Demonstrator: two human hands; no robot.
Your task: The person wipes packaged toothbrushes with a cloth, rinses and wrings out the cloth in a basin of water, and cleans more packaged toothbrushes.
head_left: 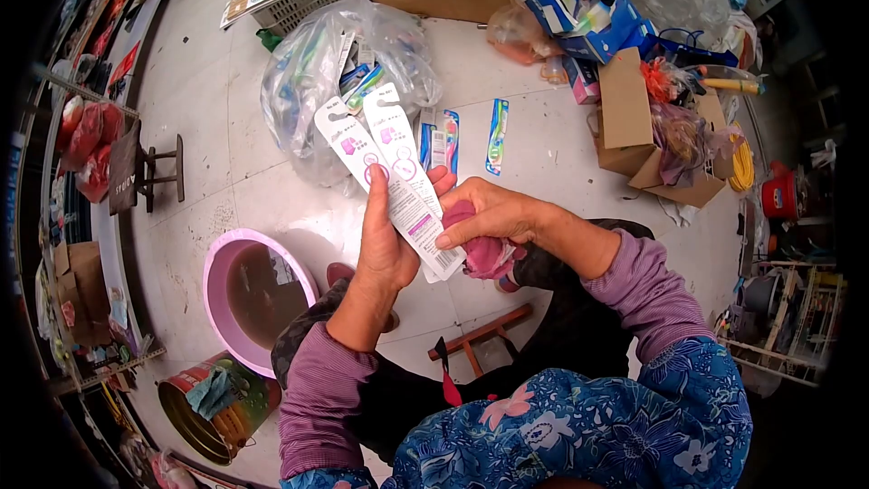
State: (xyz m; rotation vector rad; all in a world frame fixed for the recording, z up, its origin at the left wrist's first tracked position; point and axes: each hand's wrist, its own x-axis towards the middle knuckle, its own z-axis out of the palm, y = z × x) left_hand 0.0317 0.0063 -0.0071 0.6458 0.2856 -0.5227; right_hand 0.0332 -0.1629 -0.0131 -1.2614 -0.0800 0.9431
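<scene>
My left hand (385, 243) is closed around two long white packs, a left pack (346, 139) and a right pack (391, 127), which overlap with their printed backs up. They look like toothbrush packs, each with a hanging hole on top. A crumpled pink cloth (489, 256) is bunched in my right hand (493, 213), whose thumb presses on the packs' lower end. Just beyond, a clear plastic bag (299, 81) holds more packs. Toothbrush packs lie on the floor to its right, one pack (497, 136) apart from another pack (451, 131).
A pink basin (214, 263) of murky water stands at left, above a tipped metal bucket (195, 412) with a blue rag (211, 392). An open cardboard box (627, 109) sits at right. A small stool (161, 169) and loaded shelves line the left side.
</scene>
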